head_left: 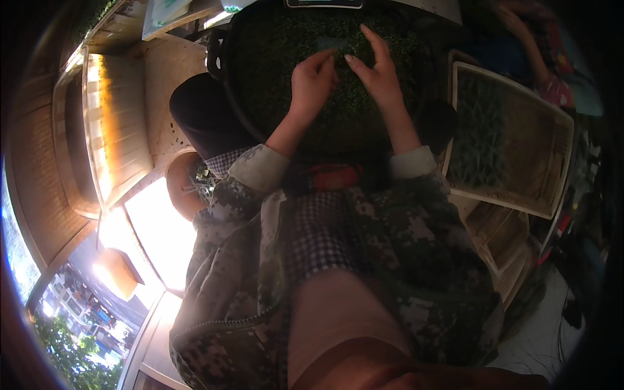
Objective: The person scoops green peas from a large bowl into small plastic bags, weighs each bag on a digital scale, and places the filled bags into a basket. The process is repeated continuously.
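Note:
A wide, dark round tub point(239, 107) sits in front of me, filled with small dark green leafy bits point(364, 123). My left hand point(312, 84) is over the greens with its thumb and fingers pinched together. Whatever lies between those fingertips is too small to make out. Close beside it on the right, my right hand point(378, 73) has its thumb and index finger apart, and I see nothing in it. A small grey-blue patch point(331, 43) shows among the greens just beyond the left fingertips.
A pale-rimmed crate point(513, 204) with green stuff inside stands at the right, another crate below it. A bowl point(181, 185) with stringy bits is by my left leg. Wooden boxes point(120, 130) line the left. Another person's arm point(530, 49) shows at the far right.

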The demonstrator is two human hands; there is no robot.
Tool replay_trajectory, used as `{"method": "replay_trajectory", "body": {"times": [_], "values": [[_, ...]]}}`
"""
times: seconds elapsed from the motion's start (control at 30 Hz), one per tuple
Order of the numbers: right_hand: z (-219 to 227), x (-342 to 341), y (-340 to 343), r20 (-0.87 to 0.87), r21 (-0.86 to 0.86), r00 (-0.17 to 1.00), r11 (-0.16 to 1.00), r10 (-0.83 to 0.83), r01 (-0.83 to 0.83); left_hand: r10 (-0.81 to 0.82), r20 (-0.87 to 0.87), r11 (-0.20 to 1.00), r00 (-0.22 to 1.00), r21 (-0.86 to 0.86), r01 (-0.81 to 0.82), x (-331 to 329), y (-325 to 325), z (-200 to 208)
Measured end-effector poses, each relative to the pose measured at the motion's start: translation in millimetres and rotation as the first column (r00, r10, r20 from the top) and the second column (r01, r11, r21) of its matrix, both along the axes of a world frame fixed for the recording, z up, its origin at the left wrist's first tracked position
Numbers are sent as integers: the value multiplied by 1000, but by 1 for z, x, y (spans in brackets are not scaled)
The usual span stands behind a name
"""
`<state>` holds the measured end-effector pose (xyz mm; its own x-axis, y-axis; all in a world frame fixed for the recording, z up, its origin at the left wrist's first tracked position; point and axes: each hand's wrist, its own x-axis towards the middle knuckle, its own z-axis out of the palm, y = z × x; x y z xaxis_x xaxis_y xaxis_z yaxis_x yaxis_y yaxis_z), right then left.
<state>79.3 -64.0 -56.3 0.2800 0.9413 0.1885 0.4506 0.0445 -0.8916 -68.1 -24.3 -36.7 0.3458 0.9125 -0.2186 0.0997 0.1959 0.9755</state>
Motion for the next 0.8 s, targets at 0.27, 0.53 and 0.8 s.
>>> {"method": "replay_trajectory", "body": {"times": [0.27, 0.53, 0.8], "values": [[-4, 1, -10, -412, -205, 910, 978, -49, -40, -92, -320, 981, 943, 136, 142, 1, 21, 1], [-9, 24, -10, -720, -188, 663, 977, -205, 99, -236, -149, 945, 960, 195, 263, -2, 62, 54], [-26, 10, -18, -607, -339, 762, 941, -227, 10, 128, -657, 365, 743, 728, 581, 40, 178, 119]]}}
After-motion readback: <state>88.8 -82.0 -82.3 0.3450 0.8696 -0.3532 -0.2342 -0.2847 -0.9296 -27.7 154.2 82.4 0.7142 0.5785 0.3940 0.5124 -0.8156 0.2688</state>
